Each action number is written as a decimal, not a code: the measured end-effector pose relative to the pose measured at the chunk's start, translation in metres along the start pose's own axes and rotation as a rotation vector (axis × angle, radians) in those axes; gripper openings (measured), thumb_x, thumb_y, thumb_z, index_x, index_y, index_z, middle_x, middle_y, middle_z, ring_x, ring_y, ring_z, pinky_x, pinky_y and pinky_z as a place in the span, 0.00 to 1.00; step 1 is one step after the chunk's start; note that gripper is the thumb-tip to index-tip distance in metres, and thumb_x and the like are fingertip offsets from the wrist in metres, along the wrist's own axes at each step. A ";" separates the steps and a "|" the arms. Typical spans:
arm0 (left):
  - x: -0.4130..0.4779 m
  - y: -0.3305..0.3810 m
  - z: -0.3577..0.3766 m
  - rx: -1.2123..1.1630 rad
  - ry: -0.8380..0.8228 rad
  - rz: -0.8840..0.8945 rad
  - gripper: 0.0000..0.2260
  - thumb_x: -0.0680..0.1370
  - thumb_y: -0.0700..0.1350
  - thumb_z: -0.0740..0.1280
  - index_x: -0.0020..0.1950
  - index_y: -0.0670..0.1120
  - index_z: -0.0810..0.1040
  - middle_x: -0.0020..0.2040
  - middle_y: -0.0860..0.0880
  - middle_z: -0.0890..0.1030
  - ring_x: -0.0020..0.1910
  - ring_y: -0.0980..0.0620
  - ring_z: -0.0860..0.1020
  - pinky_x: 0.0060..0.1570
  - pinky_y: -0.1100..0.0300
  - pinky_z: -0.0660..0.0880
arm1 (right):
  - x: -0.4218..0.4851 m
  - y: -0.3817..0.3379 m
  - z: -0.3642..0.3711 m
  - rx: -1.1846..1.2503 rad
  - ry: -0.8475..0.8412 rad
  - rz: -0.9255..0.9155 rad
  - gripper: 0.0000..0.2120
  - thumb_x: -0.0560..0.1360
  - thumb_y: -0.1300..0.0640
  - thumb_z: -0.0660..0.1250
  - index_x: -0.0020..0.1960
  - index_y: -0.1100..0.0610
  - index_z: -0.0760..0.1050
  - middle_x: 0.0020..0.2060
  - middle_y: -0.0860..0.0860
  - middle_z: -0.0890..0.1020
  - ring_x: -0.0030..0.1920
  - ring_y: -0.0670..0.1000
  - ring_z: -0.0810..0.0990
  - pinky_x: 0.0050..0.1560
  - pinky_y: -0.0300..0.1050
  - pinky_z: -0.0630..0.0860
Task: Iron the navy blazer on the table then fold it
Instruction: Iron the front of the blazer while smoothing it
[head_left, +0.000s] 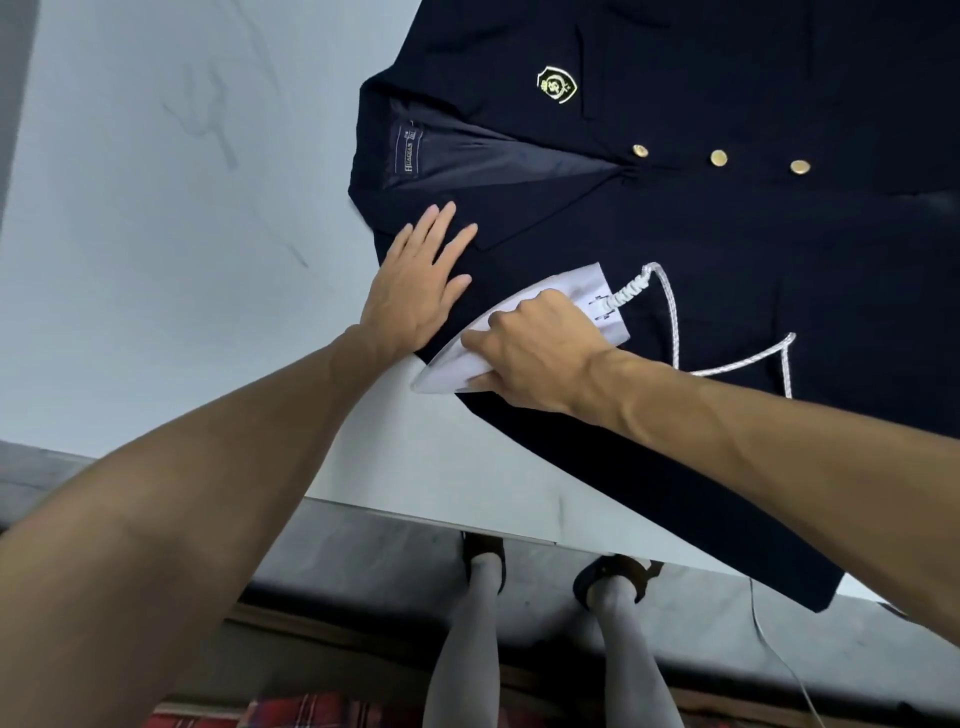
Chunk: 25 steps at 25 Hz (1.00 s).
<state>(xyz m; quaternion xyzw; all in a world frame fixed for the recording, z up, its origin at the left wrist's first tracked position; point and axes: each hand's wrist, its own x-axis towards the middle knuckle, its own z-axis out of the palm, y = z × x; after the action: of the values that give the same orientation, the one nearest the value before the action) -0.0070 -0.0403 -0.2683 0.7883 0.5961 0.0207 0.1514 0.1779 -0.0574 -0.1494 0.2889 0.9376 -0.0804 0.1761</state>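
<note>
White table (156, 208) spreads far left of the iron (457, 366). My L hand (415, 286) lies flat just left of the iron, fingers straight & spread, pressing the navy blazer (727, 234) at its lapel, gripping nothing. Neck label (408, 150) sits above-left of the iron, inside the open collar. The blazer lies front-up on the table under the iron, collar end to the iron's left, the rest running off to its right. The iron is white, resting on the front panel, nose pointing lower-left & poking past the cloth edge over bare table. My R hand (540, 353) is wrapped round the iron's handle, knuckles up. Yellow crest badge (557, 84) is well above the iron. White braided cord (670, 312) leaves the iron's back end & loops right across the fabric. 3 gold buttons (718, 157) in a row, above-right of the iron.
</note>
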 end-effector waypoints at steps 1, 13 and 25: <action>0.001 -0.003 -0.004 -0.120 -0.016 0.006 0.21 0.84 0.45 0.56 0.79 0.48 0.63 0.80 0.45 0.57 0.80 0.46 0.54 0.77 0.52 0.49 | 0.003 0.004 -0.002 0.002 0.012 -0.010 0.18 0.80 0.39 0.54 0.56 0.51 0.72 0.47 0.51 0.82 0.41 0.57 0.76 0.38 0.48 0.60; 0.033 -0.091 -0.041 0.086 -0.270 0.146 0.35 0.79 0.59 0.62 0.81 0.47 0.53 0.81 0.43 0.53 0.80 0.43 0.51 0.76 0.46 0.49 | 0.035 0.018 -0.015 0.130 0.131 0.066 0.20 0.77 0.34 0.54 0.43 0.51 0.63 0.37 0.52 0.81 0.31 0.58 0.68 0.33 0.47 0.58; 0.025 -0.072 -0.040 0.247 -0.282 0.058 0.35 0.82 0.59 0.57 0.81 0.46 0.46 0.81 0.42 0.47 0.80 0.42 0.46 0.76 0.45 0.47 | 0.037 -0.001 -0.018 0.003 -0.065 -0.004 0.25 0.78 0.32 0.51 0.52 0.52 0.72 0.43 0.52 0.82 0.35 0.56 0.71 0.37 0.47 0.61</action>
<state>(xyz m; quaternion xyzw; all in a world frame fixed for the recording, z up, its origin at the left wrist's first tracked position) -0.0758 0.0100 -0.2527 0.8129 0.5438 -0.1588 0.1347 0.1435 -0.0345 -0.1467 0.2843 0.9319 -0.0914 0.2060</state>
